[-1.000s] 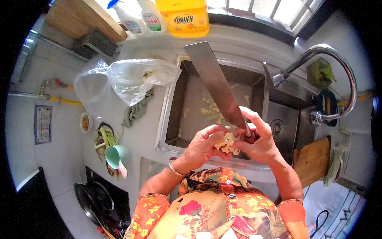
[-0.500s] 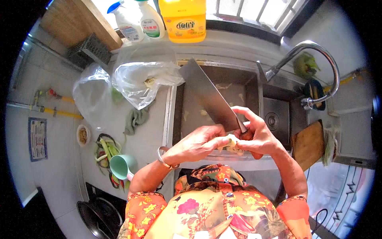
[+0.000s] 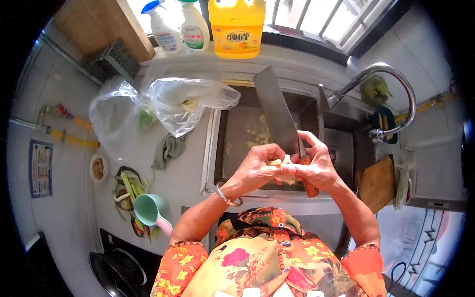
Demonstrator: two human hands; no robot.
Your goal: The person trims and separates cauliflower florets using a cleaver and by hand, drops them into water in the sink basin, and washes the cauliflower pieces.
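Observation:
Over the front edge of the sink [image 3: 212, 153], my left hand [image 3: 256, 167] is closed on a pale, knobbly piece of vegetable [image 3: 287, 171] whose kind I cannot make out. My right hand [image 3: 319, 161] grips the wooden handle of a cleaver [image 3: 277, 111], its broad blade pointing up and away over the basin. The right thumb and fingertips also touch the pale piece, so both hands meet on it. Pale scraps [image 3: 260, 131] lie on the basin floor below the blade.
A curved faucet [image 3: 413, 99] rises at right, above a smaller basin and near a wooden board [image 3: 377, 183]. Clear plastic bags [image 3: 173, 106], a grey cloth [image 3: 169, 151], vegetables [image 3: 131, 185] and a green dipper [image 3: 151, 209] lie left. A yellow jug [image 3: 236, 32] and spray bottles stand behind.
The cleaver blade has swung to a steeper angle and rightward. My left fingers have curled more tightly around the pale piece, and more scraps show in the basin.

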